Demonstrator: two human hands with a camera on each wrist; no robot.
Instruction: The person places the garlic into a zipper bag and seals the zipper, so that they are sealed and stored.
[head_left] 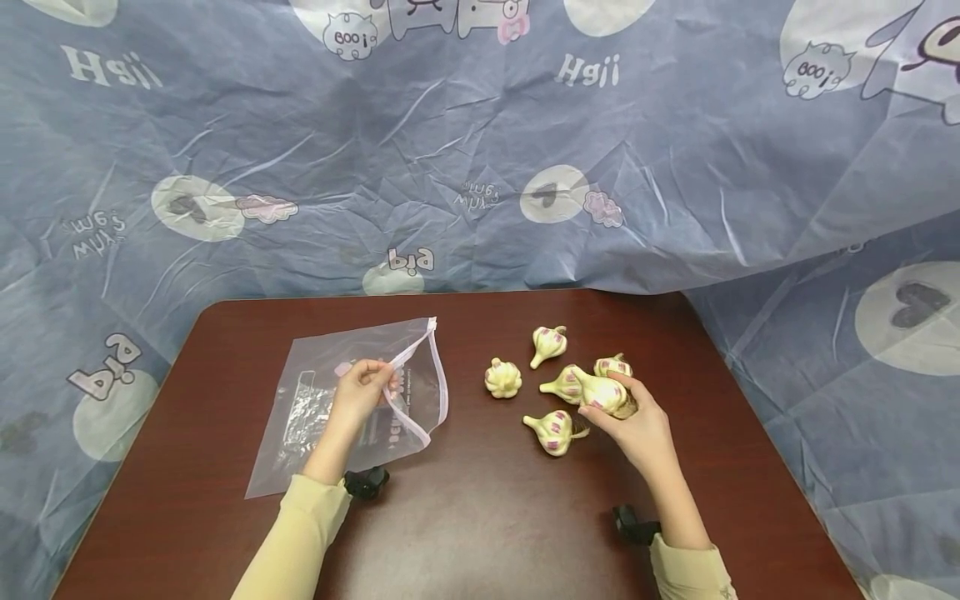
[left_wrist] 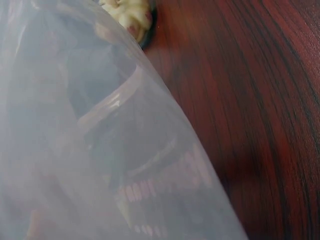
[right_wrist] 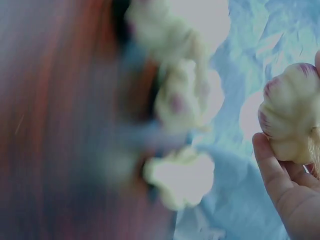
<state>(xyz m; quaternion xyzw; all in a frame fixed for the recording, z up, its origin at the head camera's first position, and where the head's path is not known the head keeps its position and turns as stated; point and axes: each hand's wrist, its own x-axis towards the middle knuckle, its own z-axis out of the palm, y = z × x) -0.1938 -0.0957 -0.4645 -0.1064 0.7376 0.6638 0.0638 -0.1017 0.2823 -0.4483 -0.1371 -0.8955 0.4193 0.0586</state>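
The left hand (head_left: 362, 392) pinches the zip edge of a clear plastic bag (head_left: 307, 400), whose mouth gapes toward the right. Between the thumb and fingers of the right hand (head_left: 637, 421) is a garlic bulb (head_left: 600, 393), held above the other bulbs; the same bulb (right_wrist: 290, 112) shows large in the right wrist view, with the right hand (right_wrist: 292, 195) around it. Right beside it lie a bulb (head_left: 562, 385) and another (head_left: 613, 365), partly hidden. In the left wrist view the bag (left_wrist: 100, 150) covers much of the picture and the left hand is hard to make out.
Three more garlic bulbs lie on the brown table (head_left: 480, 517): one at the back (head_left: 550, 343), one nearer the bag (head_left: 503, 378) and one in front (head_left: 553, 432). A blue patterned cloth (head_left: 465, 150) hangs behind the table.
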